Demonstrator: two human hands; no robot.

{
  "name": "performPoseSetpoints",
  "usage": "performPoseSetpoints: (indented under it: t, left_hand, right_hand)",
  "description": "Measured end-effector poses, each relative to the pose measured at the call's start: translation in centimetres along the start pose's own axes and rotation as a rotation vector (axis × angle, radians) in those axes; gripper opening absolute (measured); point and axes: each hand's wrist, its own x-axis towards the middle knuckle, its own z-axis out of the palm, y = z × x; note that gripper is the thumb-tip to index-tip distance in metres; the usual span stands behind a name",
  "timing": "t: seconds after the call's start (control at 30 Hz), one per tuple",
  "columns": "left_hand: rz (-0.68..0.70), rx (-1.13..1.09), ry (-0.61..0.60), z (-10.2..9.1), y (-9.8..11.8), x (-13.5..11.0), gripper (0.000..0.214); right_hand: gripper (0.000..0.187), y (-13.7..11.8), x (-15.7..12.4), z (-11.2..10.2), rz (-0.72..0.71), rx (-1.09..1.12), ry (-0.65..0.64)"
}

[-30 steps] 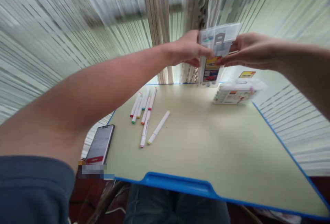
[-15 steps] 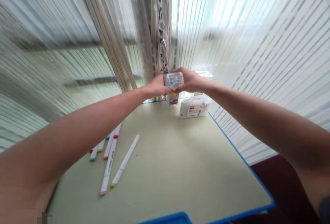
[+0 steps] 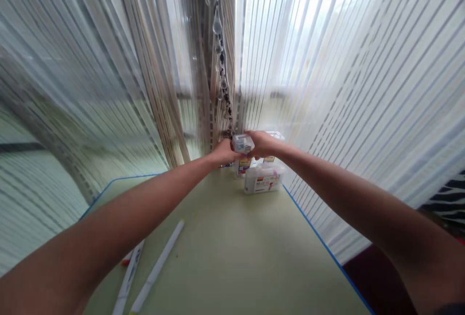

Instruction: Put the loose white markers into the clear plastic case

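At the far end of the table, my left hand and my right hand are closed on a small clear plastic case from opposite sides. Its contents are too small to make out, and its lower part shows a coloured label. Just in front and to the right stands a white plastic case with a printed label. Another clear case is partly hidden behind my right hand.
White markers, one with a yellow end, lie at the near left, partly behind my left arm. The pale table has a blue edge. Striped sheer curtains and a hanging bead string rise behind it.
My view has tilted upward, so the hands, cases and markers sit lower in the picture. Both hands keep hold of the clear case.
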Motion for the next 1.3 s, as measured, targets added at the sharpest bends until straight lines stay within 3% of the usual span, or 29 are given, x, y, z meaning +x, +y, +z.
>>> performPoseSetpoints:
  t: [0.33,0.43,0.8,1.0,1.1,1.17,1.3]
  left_hand:
    - [-0.100,-0.126,-0.072,3.2,0.7,-1.7,0.026]
    - [-0.063,-0.163,-0.039,3.4,0.7,-1.4,0.023]
    - [-0.053,-0.154,0.134,3.5,-1.0,-0.1,0.049]
    - [-0.090,-0.097,0.060,2.5,-0.6,-1.1,0.054]
    - [-0.110,-0.062,0.019,1.6,-0.3,-2.1,0.051]
    - [-0.102,-0.048,-0.031,1.0,0.1,-3.0,0.046]
    - [-0.074,0.024,-0.097,-0.6,1.3,-6.5,0.035]
  right_hand:
    - [0.082,-0.1,-1.0,-0.5,0.016,0.017,-0.040]
    - [0.078,-0.1,-1.0,-0.6,-0.016,-0.018,-0.009]
    - [0.075,-0.1,-0.7,-0.1,-0.034,-0.122,0.063]
    - [0.095,0.0,-2.0,-1.0,-0.064,-0.128,0.087]
    - [0.078,1.0,-2.7,-2.9,-0.145,-0.220,0.197]
    - [0.065,1.9,-2.8,-4.1,-0.125,-0.277,0.235]
    - [0.073,3.7,-2.3,-5.0,-0.082,-0.336,0.213]
